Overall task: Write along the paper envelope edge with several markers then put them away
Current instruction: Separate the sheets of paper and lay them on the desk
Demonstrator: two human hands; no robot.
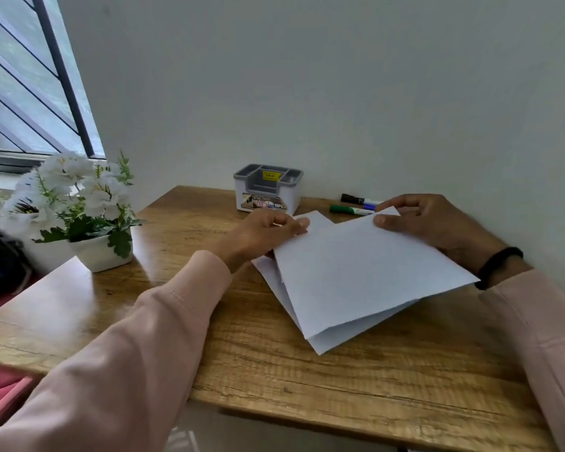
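- Paper envelope: one white folded sheet, its layers fanned apart, held over the middle of the worktop towards the right edge. Its lowest folded corner points at the near edge; whether that corner touches the wood I cannot tell.
- Left hand: pinches the far left corner of the paper between thumb and curled fingers, with part of the hand under the upper layer.
- Right hand: grips the far right corner, thumb on top of the sheet and fingers curled behind it. One black band sits on that wrist. Both arms wear pale pink sleeves.
- Markers: three lie side by side near the far right corner of the worktop, just beyond the paper and partly hidden by the right hand: one with a black cap, one with a green cap, and one of which only a blue piece shows.
- Organiser box: one white box with a grey divided top and a yellow sticker, standing at the far edge, just left of the markers.
- Flower pot: one white pot of white flowers near the left edge.
- Worktop: one wooden surface against a plain wall.
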